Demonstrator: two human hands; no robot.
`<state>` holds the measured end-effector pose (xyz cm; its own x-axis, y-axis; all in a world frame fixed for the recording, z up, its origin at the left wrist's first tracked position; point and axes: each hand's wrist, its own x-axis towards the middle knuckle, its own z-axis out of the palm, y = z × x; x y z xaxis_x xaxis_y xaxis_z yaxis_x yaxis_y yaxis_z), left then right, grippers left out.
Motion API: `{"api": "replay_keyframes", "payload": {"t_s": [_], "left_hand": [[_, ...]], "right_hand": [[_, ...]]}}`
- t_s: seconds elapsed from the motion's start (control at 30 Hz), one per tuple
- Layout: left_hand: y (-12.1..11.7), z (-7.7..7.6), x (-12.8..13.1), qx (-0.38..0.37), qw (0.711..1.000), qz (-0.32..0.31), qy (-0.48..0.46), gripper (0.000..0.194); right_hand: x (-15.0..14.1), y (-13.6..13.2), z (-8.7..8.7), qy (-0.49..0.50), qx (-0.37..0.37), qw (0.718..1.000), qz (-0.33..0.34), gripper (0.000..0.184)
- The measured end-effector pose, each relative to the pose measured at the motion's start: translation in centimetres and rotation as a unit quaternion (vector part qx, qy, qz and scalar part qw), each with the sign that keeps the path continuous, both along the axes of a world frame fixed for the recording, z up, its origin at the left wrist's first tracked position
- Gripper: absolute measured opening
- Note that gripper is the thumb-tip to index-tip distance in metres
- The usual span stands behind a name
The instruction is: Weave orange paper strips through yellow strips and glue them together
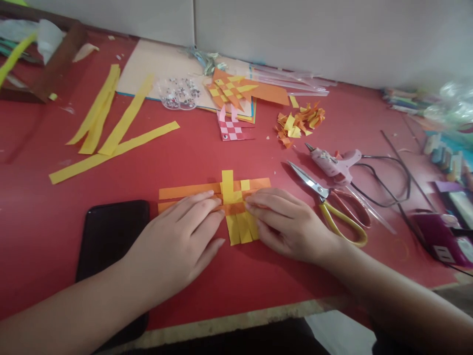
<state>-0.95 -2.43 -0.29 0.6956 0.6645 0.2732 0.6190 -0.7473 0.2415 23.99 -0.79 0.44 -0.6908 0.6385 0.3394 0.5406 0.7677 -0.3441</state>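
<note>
A small weave of orange and yellow paper strips (239, 231) lies flat on the red table in front of me. Orange strips (185, 191) run sideways and yellow ones cross them; one yellow strip (227, 183) sticks up at the top. My left hand (181, 231) rests over the left ends of the orange strips, its fingers stretched and the thumb apart. At the right edge of the weave, my right hand (288, 224) has its fingers bent together on the strips and covers their ends. What lies under its fingertips is hidden.
Scissors (320, 190) and a pink glue gun (334, 165) lie to the right, beside paper scraps (295, 123). A black phone (111, 231) is partly under my left forearm. Loose yellow strips (121, 148), a checkered paper fish (232, 130) and googly eyes (179, 92) sit farther back.
</note>
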Motion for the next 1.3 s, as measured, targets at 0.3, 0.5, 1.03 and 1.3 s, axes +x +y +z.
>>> {"api": "replay_keyframes", "payload": {"t_s": [0.3, 0.5, 1.03, 1.3], "left_hand": [[-0.1, 0.0, -0.2, -0.014, 1.000, 0.004, -0.002, 0.033], [-0.1, 0.0, -0.1, -0.005, 1.000, -0.001, -0.006, 0.033], [0.0, -0.1, -0.1, -0.004, 1.000, 0.000, -0.004, 0.033], [-0.1, -0.4, -0.2, 0.003, 1.000, 0.001, -0.012, 0.037]], "right_hand": [[0.4, -0.1, -0.9, 0.036, -0.015, 0.999, -0.010, 0.028], [0.9, -0.2, -1.3, 0.067, -0.030, 0.997, -0.003, 0.042], [-2.0, 0.6, 0.5, 0.030, -0.043, 0.987, -0.152, 0.042], [-3.5, 2.5, 0.6, 0.063, -0.160, 0.975, -0.140, 0.059]]}}
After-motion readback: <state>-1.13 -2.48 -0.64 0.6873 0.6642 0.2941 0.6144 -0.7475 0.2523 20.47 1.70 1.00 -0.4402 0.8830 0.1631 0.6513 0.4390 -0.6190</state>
